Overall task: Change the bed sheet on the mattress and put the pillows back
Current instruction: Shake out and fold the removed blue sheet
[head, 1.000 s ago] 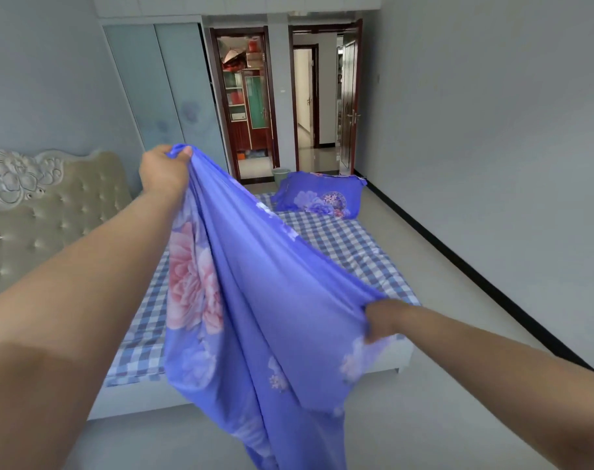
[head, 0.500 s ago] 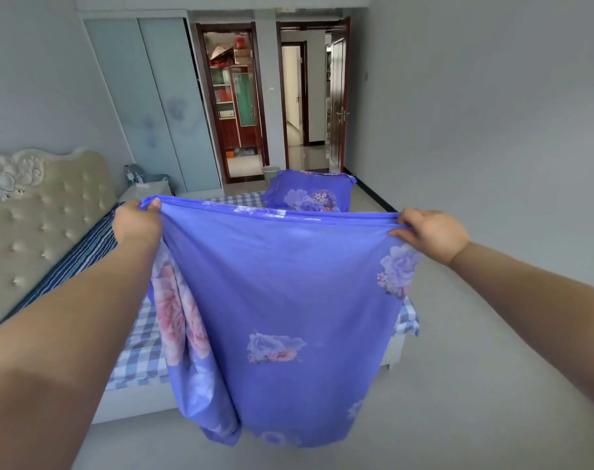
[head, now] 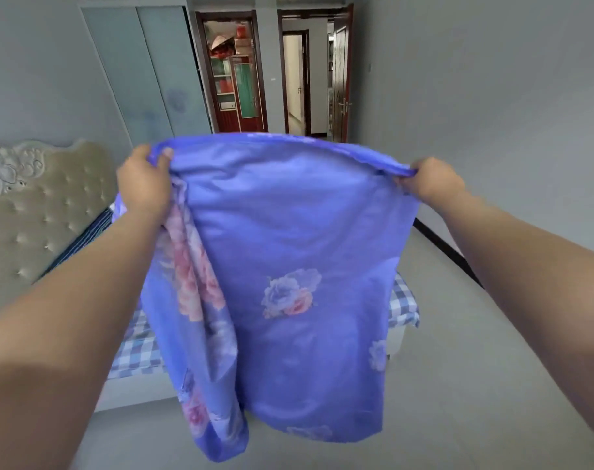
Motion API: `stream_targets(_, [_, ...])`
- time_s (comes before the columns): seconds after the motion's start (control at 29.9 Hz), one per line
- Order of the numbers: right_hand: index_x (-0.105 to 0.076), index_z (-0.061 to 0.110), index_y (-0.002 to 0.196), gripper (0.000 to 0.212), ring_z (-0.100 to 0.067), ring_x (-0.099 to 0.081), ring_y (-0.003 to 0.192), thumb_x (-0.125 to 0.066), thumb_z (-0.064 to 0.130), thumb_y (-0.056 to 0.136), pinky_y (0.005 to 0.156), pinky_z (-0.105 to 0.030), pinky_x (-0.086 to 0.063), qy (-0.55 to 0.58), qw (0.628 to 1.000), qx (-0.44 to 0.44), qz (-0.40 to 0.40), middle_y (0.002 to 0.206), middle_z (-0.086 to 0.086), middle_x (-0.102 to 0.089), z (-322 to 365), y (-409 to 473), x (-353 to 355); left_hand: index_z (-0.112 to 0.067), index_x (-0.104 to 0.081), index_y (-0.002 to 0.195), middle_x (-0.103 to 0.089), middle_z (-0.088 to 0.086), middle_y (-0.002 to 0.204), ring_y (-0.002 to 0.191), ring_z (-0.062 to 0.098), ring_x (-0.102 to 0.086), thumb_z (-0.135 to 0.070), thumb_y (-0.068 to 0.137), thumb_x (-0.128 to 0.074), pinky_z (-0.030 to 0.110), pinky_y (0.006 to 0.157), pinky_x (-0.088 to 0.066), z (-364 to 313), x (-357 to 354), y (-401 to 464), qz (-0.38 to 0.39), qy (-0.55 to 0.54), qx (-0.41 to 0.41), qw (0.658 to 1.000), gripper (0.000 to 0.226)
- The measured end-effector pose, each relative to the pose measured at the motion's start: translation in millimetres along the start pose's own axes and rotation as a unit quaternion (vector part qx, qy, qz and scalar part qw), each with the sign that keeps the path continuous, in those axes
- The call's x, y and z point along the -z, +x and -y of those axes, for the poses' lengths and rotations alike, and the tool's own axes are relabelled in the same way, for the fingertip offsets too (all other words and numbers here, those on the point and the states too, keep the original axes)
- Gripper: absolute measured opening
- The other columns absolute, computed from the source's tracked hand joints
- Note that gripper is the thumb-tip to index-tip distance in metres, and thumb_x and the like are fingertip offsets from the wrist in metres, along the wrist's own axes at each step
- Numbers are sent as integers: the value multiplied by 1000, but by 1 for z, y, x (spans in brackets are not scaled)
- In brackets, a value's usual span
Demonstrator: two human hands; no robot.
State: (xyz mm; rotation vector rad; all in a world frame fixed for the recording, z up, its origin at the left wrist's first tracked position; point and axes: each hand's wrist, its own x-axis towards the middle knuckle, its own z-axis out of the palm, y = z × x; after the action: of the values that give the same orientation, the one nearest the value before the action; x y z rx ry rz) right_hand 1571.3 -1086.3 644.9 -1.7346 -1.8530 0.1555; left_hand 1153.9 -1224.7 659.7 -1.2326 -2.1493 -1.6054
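The blue floral sheet hangs from its top edge, stretched left to right between the left hand and right hand, each grip pinching a corner, with the checked mattress just beyond and below it.
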Motion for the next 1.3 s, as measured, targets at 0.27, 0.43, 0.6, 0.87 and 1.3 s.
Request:
stream_targets(0.27, [-56,11,82,44,-28,-55,79,-64,55,81,66,-30,-40,-109,992,7,63,82,-8,-60,-17,-4,3,-3,-65,103,-65,21,98,95,35,-60,-35,92,-59,35,81,-43,53,-17,-24,91,31,113,989,34])
stream_targets(0.43, [-54,10,71,54,-24,-53,61,-65,63,75,58,-29,-40,-22,988,32,151,67,-6,-56,-18,-8,11,-9,-55,74,-53,16,78,74,24,-46,-34,90,-61,33,71,-39,62,-19,-11,102,34,128,986,31])
stream_targets(0.6, [-63,11,84,36,-22,-50,54,-69,46,81,52,-24,-38,189,947,-11,260,65,-12,-57,-24,-26,-5,-11,-43,61,-53,17,78,78,31,-54,-32,85,-67,35,76,-42,78,-23,-19,125,69,190,971,40])
stream_targets(0.87, [-58,19,126,42,-29,-64,101,-62,6,86,97,-43,-49,292,878,-56,374,116,-11,-65,0,-46,-46,4,-49,131,-52,18,135,125,31,-50,-24,90,-63,34,105,-36,69,-55,-39,234,127,258,929,52])
stream_targets(1.3, [-69,19,100,17,-20,-60,84,-62,14,86,65,-26,-39,55,917,361,162,82,1,-67,112,-113,-19,-12,-58,69,-55,7,73,73,19,-50,-19,68,-80,34,74,-41,-75,-84,-72,483,-153,66,860,24])
